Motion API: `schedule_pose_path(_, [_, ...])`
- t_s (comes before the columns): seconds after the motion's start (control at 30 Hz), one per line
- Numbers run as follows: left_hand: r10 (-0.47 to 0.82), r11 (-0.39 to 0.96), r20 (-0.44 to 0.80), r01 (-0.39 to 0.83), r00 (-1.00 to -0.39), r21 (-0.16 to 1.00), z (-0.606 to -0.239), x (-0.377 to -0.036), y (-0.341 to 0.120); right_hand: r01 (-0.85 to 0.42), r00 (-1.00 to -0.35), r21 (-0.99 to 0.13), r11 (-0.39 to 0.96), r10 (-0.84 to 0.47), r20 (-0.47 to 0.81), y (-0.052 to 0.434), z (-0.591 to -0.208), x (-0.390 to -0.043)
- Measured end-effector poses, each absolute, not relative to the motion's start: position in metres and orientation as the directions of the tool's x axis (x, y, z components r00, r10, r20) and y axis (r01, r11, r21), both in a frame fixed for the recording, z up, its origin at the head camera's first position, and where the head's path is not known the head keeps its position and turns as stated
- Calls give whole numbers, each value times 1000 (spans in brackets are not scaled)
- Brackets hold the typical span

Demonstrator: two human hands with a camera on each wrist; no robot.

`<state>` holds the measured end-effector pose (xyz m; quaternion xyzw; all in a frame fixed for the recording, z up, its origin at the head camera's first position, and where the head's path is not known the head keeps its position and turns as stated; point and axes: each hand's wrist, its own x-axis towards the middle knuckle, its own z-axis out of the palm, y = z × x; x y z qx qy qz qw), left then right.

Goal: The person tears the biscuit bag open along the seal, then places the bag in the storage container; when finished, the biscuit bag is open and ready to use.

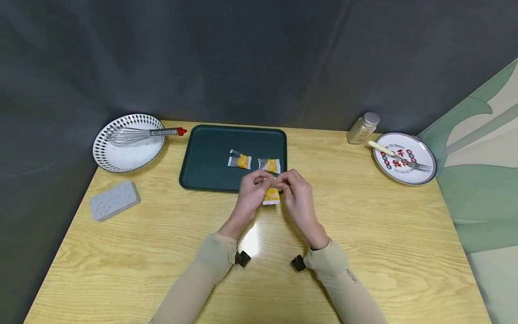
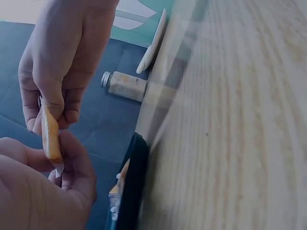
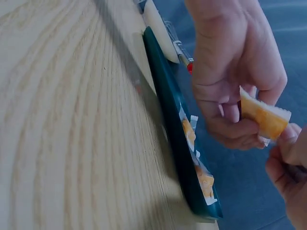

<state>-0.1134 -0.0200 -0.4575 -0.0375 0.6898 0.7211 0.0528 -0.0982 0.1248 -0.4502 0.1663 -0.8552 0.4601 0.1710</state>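
A small packet (image 1: pixel 271 196) with an orange and clear wrapper is held above the table, near the tray's front right corner. My left hand (image 1: pixel 250 192) pinches one end of the packet (image 3: pixel 266 117) between thumb and fingers. At the other end, the thumb and fingertips of my right hand (image 1: pixel 298 198) grip the wrapper. In the left wrist view the packet (image 2: pixel 50 134) spans the short gap between both hands. Two similar packets, a left one (image 1: pixel 240 161) and a right one (image 1: pixel 270 165), lie in the dark green tray (image 1: pixel 210 153) behind my hands.
Left of the tray, a whisk (image 1: pixel 133 135) lies across a patterned plate (image 1: pixel 121 163), with a grey sponge-like block (image 1: pixel 115 200) in front. At the right stand a shaker jar (image 1: pixel 363 128) and a plate (image 1: pixel 398 176) bearing a fork (image 1: pixel 398 157).
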Motion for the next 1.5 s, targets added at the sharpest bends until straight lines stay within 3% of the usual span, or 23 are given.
schedule_pose_path(0.23, [-55,97,5,-1,-998,995,-454,-112,-17,-536,-830,-698,475,-146,538,124,-456,-97])
schedule_pose_path(0.57, [-101,117,0,-12,-995,993,-454,-111,-13,-612,-778,-668,424,-169,605,124,-461,-95])
schedule_pose_path(1.1, [-142,88,-14,-26,-990,996,-458,-114,-13,-649,-749,-650,395,-181,638,121,-466,-92])
schedule_pose_path(1.5, [-163,103,-20,-37,-986,994,-462,-118,-16,-630,-771,-672,389,-205,603,120,-469,-88])
